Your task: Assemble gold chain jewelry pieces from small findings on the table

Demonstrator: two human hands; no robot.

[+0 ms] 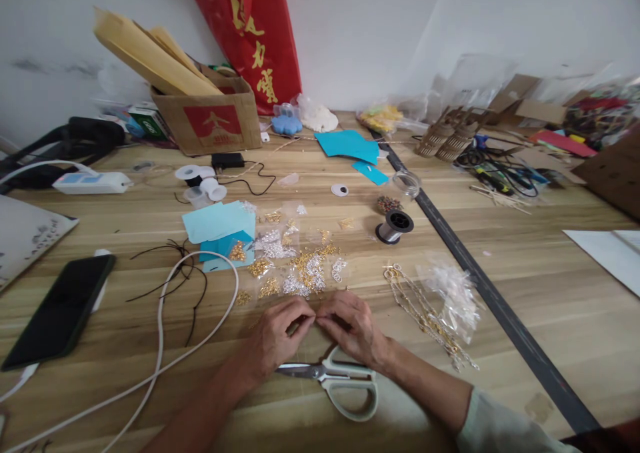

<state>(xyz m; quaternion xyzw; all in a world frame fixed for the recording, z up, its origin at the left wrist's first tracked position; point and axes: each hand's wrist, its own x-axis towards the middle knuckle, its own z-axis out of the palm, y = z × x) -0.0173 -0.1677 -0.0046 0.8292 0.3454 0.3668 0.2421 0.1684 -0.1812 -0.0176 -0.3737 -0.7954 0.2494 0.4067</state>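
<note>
Pinches fingertips together on left hand (275, 329) and right hand (356, 326), contents too small to identify. Faces beads (314, 271) just beyond: probably light, slippery; best nipped by edges.

1. Reaches in from the lower left with the left forearm (215, 396), bare and slanting upward.
2. Turns the left hand (280, 329) inward, pinching thumb to index finger at the tips in an open loop.
3. Extends the right forearm (425, 383) from the lower right, bare up to a pale sleeve (493, 419).
4. Curls the right hand (350, 326), pinching with thumb and forefinger.
5. Holds both pinches nearly tip to tip.
</note>
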